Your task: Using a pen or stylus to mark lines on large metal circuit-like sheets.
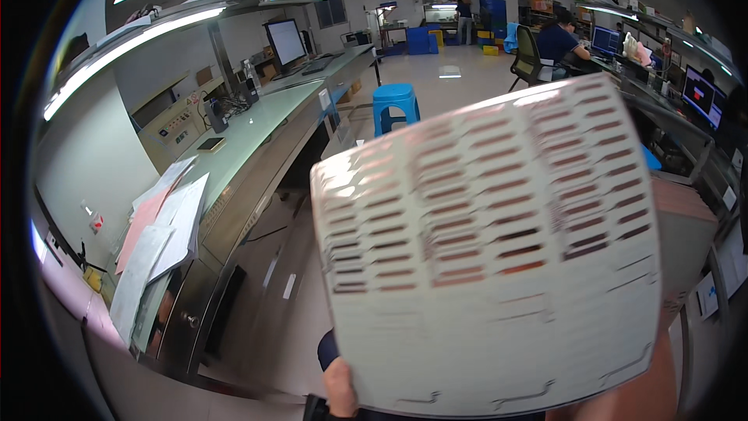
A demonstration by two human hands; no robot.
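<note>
A large white flexible panel (499, 265) with rows of small copper-coloured strips fills the middle of the view, held up close to the camera and slightly curved. My left hand (340, 390) grips its lower left edge, thumb on the front face. My right hand (631, 401) shows only as a strip of skin behind the lower right corner and seems to hold the panel there; its fingers are hidden by the sheet.
A long steel workbench (257, 148) runs along the left with loose papers (164, 226), a monitor (286, 41) and small devices. A blue stool (395, 101) stands in the aisle. A person sits in a chair (557, 43) at the right bench with screens (701, 97).
</note>
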